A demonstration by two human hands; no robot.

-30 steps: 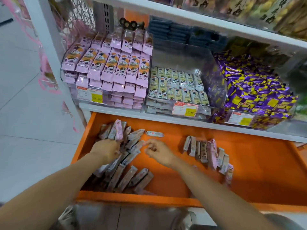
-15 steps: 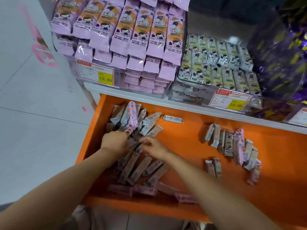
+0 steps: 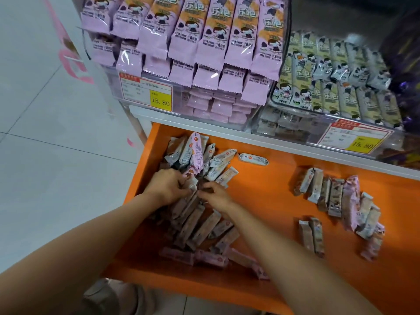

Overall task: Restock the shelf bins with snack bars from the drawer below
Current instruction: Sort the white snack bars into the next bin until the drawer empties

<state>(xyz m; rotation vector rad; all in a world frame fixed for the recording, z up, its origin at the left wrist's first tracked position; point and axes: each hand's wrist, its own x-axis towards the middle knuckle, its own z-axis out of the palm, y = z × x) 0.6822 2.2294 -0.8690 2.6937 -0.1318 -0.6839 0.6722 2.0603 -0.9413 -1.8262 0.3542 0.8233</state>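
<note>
Head view: orange drawer [image 3: 272, 201] stands open across the lower frame; snack bars [image 3: 200, 226] lie heaped in its 9 o'clock part, from front wall to back wall. Left hand [image 3: 167, 188] rests on the heap, fingers curled round several wrappers; right hand [image 3: 217, 197] sits just beside it at 3 o'clock, fingers bent down onto the heap, tips meeting those of the left; whether it has hold of a bar cannot be told. Second group of bars [image 3: 336, 196] lies in a loose row at the drawer's 3 o'clock side, well apart from the heap; single bar [image 3: 253, 159] lies alone near the back wall. At 12 o'clock, above the drawer: clear bin of pink packs [image 3: 204, 64], stacked high; bin of cream packs [image 3: 336, 92] beside it at 1 o'clock; price tag [image 3: 147, 93] on the pink bin's front.
</note>
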